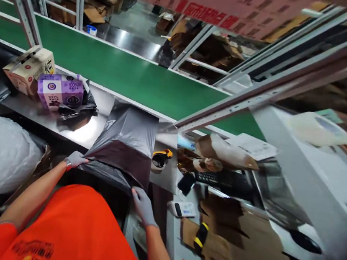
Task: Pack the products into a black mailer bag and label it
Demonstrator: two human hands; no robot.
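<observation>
Orange shirt (85, 229) at desk (101, 117) | left grip (77, 159), right grip (142, 204) clasp grey bag (130, 135) by near edge, to hold it taut, I'd guess | tape dispenser (161, 158) handy beside

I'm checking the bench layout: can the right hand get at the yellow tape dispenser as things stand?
Probably yes, after letting go: the right hand grips an edge of the dark plastic bag, but the yellow tape dispenser sits uncovered nearby, beside it.

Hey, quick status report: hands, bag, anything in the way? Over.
Left hand and right hand gripping near edge of gray bag. Bag on metal counter. Tape dispenser close on the right, purple box to the left; neither lies on it.
</observation>
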